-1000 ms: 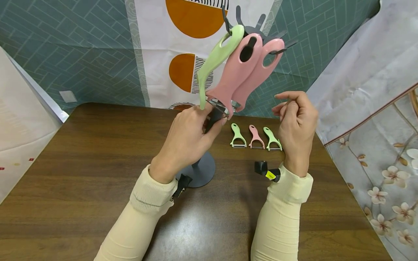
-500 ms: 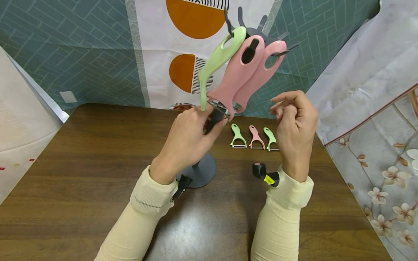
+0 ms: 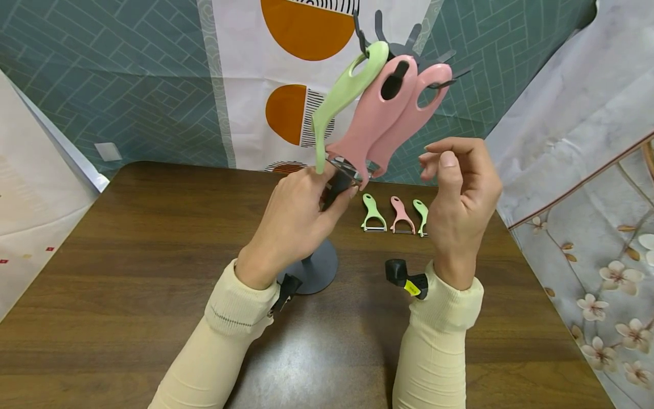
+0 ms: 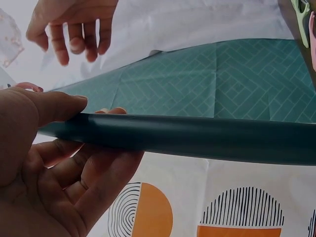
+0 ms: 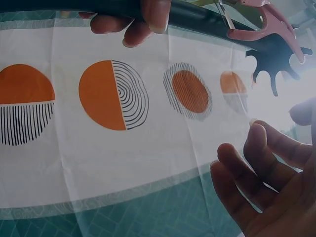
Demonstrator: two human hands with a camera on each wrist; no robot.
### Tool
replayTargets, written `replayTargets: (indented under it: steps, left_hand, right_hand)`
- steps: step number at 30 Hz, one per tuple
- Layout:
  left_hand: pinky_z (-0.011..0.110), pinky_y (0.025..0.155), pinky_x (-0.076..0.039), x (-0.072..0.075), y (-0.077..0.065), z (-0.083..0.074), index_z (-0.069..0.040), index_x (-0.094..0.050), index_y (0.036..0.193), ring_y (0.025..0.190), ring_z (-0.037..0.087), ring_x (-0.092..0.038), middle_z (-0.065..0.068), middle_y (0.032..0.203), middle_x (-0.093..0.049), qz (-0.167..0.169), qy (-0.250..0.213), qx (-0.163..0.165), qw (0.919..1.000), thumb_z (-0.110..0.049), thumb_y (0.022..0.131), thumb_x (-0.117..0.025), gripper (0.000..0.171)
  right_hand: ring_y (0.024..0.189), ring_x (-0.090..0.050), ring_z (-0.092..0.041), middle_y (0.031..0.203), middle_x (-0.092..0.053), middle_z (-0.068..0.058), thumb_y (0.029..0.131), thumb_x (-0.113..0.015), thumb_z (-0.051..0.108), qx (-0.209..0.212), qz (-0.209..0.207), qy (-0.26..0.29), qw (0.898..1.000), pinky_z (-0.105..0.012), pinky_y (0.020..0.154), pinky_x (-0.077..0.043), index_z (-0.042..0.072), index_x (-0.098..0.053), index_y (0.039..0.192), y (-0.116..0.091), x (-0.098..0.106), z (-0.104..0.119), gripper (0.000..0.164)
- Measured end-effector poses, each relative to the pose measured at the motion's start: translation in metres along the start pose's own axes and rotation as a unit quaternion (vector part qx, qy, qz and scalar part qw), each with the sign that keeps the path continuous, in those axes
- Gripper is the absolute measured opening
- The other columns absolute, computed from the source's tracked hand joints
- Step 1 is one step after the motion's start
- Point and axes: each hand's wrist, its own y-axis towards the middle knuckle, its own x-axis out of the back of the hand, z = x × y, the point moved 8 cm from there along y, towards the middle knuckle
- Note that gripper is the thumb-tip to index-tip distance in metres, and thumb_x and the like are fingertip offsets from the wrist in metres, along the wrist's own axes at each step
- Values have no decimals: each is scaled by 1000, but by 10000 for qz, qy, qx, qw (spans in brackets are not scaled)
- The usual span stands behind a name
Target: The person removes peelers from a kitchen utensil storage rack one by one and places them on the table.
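Observation:
My left hand grips the dark pole of a stand with a round grey base. Its hooked top leans away to the right. From the hooks hang a green peeler, a pink peeler and, partly behind that, a second pink peeler. To the right of these, my right hand is raised with fingers loosely bent and nothing in them. In the right wrist view its fingertips are apart from the hooks.
On the table behind the stand lie a green peeler, a pink peeler and another green peeler, the last partly covered by my right hand. A patterned cloth hangs beyond the table's far edge.
My right hand has shifted slightly left, its thumb lifting away from the fingers, and now covers more of the rightmost table peeler. The stand's top has drifted slightly right in my left hand.

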Motion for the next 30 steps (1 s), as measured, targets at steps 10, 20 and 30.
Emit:
replayTargets:
  steps: [10,20,30]
  left_hand:
    - [35,57,-36,0,0,-2,-11,-62,93,62,17,-46,2,66,-48,-35,4,-52,10000,-21,98,-66,12]
    - [35,57,-36,0,0,-1,-11,-64,97,62,17,-46,2,65,-48,-26,16,-40,10000,-22,98,-66,11]
    - [35,56,-37,0,0,-1,-12,-64,96,60,16,-48,2,66,-51,52,31,73,10000,-24,98,-66,13]
  right_hand:
    - [70,-64,-14,76,-68,0,93,-49,18,63,-95,254,9996,-28,73,-46,-1,-70,92,0,0,13,28]
    - [75,-65,-19,79,-68,-3,93,-56,20,95,89,471,9988,-29,73,-49,-5,-68,96,-3,-5,18,28]
    - [76,-66,-17,80,-69,-2,92,-59,18,61,274,392,9988,-28,72,-47,-3,-68,99,-4,-12,19,24]
